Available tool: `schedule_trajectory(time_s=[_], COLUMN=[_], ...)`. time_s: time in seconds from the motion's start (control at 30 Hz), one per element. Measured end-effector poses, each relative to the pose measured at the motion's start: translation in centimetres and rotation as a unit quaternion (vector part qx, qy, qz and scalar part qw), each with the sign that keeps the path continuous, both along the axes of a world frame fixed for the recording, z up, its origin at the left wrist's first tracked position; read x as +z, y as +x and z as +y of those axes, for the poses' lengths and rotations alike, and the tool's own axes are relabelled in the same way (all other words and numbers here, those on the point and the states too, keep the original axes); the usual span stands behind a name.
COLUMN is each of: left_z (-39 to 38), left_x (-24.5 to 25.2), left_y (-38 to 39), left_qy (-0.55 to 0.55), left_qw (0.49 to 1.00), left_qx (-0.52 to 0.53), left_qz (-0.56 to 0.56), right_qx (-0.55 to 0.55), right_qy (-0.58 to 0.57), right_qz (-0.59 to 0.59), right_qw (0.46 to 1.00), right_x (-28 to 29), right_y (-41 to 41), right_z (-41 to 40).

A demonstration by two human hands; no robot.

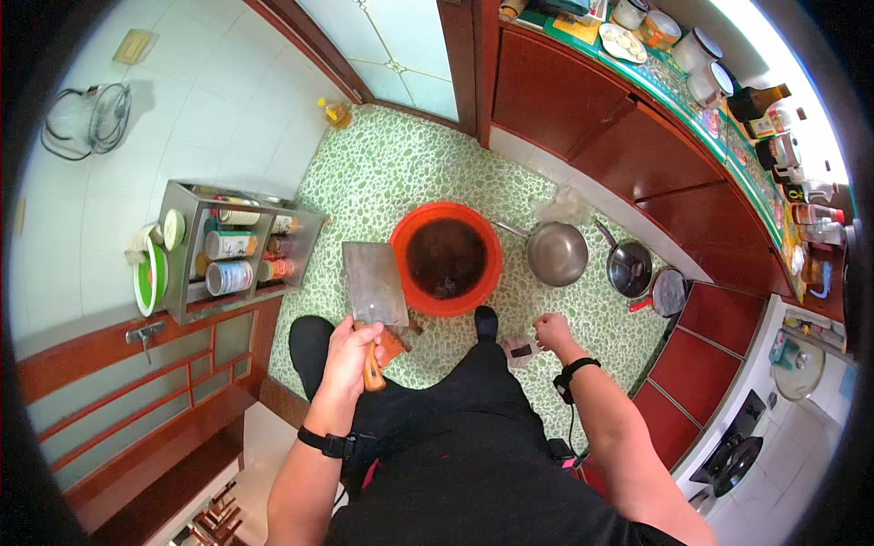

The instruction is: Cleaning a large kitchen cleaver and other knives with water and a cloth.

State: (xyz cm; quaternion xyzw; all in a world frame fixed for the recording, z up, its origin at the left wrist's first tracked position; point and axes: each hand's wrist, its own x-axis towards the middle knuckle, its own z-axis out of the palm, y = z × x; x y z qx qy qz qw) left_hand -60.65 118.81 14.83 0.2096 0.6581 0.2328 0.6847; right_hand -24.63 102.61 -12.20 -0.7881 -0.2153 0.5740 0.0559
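Observation:
My left hand (355, 348) grips the wooden handle of a cleaver (375, 283), its broad blade pointing away from me and overlapping the left rim of an orange plastic basin (493, 286). Dark liquid fills much of that basin on the floor. Under the cleaver, a reddish-orange object (390, 347) is partly hidden. To the right, my right hand (552, 332) hangs above the floor with its fingers curled; nothing shows in it. Near it on the floor, a dark rectangular block (522, 351) lies on what looks like thin plastic.
A steel wok (557, 254), a black frying pan (629, 267) and a red-handled pan (669, 292) sit on the floor at right. A metal rack (184, 252) with cans stands left. Red cabinets (567, 89) line the right; an oil bottle (336, 115) stands by the far wall.

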Motion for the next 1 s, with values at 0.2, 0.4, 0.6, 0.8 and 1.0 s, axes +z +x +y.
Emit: schedule_trajectory(time_s=[0.2, 0.4, 0.6, 0.8, 1.0], left_z=[7.8, 16.4, 22.4, 24.1, 22.3], left_x=[-4.0, -15.5, -27.0, -38.9, -45.2], left_y=[-0.5, -1.8, -1.1, -1.8, -0.8], left_qy=[-0.009, -0.126, -0.128, -0.111, -0.124], left_qw=[0.993, 0.957, 0.898, 0.897, 0.894], left_qx=[-0.117, -0.261, -0.421, -0.426, -0.429], left_qz=[0.010, 0.028, 0.025, 0.046, 0.034], right_qx=[-0.107, -0.276, -0.475, -0.215, -0.117], right_qy=[0.026, 0.045, 0.031, 0.118, 0.057], right_qz=[0.015, -0.052, 0.006, 0.007, 0.022], right_qw=[0.994, 0.959, 0.880, 0.970, 0.991], right_x=[-0.6, -0.9, -0.9, -18.3, -31.5], right_y=[-4.3, -8.0, -16.3, -28.0, -33.3], right_z=[3.2, 3.6, 8.1, 14.3, 14.0])
